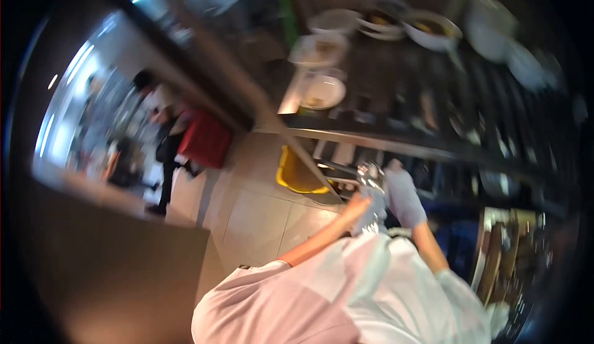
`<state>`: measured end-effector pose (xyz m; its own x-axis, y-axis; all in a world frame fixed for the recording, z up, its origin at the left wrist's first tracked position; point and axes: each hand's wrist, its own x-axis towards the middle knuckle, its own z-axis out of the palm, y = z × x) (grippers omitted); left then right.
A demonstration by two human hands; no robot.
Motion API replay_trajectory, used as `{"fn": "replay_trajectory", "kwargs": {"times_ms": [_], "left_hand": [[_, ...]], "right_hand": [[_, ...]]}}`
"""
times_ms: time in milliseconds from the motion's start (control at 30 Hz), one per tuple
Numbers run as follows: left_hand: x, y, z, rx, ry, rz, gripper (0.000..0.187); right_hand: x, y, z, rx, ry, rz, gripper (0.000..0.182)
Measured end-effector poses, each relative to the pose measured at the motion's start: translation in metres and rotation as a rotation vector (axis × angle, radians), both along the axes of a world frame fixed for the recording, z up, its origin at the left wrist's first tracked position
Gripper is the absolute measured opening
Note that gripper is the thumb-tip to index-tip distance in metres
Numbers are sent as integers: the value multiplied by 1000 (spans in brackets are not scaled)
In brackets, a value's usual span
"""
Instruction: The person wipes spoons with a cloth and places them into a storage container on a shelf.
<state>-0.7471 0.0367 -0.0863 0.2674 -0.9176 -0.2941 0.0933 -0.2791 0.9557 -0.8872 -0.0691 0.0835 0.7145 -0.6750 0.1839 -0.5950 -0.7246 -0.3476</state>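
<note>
My left hand (361,208) is in front of my body at the edge of a dark rack, against a shiny silvery item (371,180) with bright highlights. Its fingers look wrapped round that item, though motion blur hides its exact kind. Just to the right is my right hand (403,195), in a pale glove, raised close beside the silvery item. Blur smears its fingers, so whether it grips anything cannot be made out.
White bowls (433,31), some with food remains, stand on the dark slatted rack (396,127) ahead. A yellow bin (297,172) is on the tiled floor (247,220). At left, another person (166,140) is near a red box (207,137). A brown panel (124,263) fills the lower left.
</note>
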Motion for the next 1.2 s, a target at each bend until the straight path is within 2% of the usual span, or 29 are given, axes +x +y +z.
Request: {"fn": "replay_trajectory", "kwargs": {"times_ms": [33, 100, 133, 200, 233, 300, 400, 467, 500, 533, 600, 667, 800, 967, 1133, 1167, 1200], "left_hand": [[-3, 5, 10, -114, 80, 20, 45], [-9, 7, 9, -141, 207, 112, 35], [-7, 12, 19, -106, 235, 110, 31], [-11, 25, 74, -97, 386, 162, 25], [-7, 30, 93, -118, 379, 199, 25], [-2, 36, 114, 23, 292, 191, 22], [0, 42, 96, -51, 167, 283, 22], [6, 47, 90, -73, 179, 307, 22], [8, 49, 89, -99, 125, 333, 20], [10, 50, 86, -124, 71, 359, 19], [13, 49, 79, -126, 124, 399, 17], [16, 53, 80, -124, 138, 385, 17], [16, 50, 72, -123, 147, 408, 16], [11, 52, 70, -70, 47, 423, 16], [9, 54, 67, -129, 52, 431, 19], [10, 55, 65, -140, 56, 434, 20], [13, 57, 63, -140, 58, 437, 20]], "right_hand": [[4, -5, -4, -45, 1, 151, 9], [20, 4, 16, -102, -19, 113, 7], [23, 5, 6, -107, -115, 143, 13], [30, 8, -20, -84, -175, 142, 18], [37, 3, -31, -116, -131, 163, 18], [50, -5, -53, -162, -87, 186, 18], [63, 2, -63, -129, -87, 168, 16], [63, 15, -63, 1485, -861, -116, 12], [63, 20, -62, 1505, -852, -82, 11], [62, 21, -63, 1348, -775, 3, 11], [66, 18, -65, 1060, -651, 105, 11], [71, 15, -64, 930, -600, 139, 10], [78, 15, -62, 851, -575, 173, 10], [80, 20, -67, 906, -579, 191, 10], [84, 16, -79, 968, -591, 198, 10], [82, 23, -60, 968, -588, 201, 10], [78, 25, -39, 677, -343, 276, 10]]}}
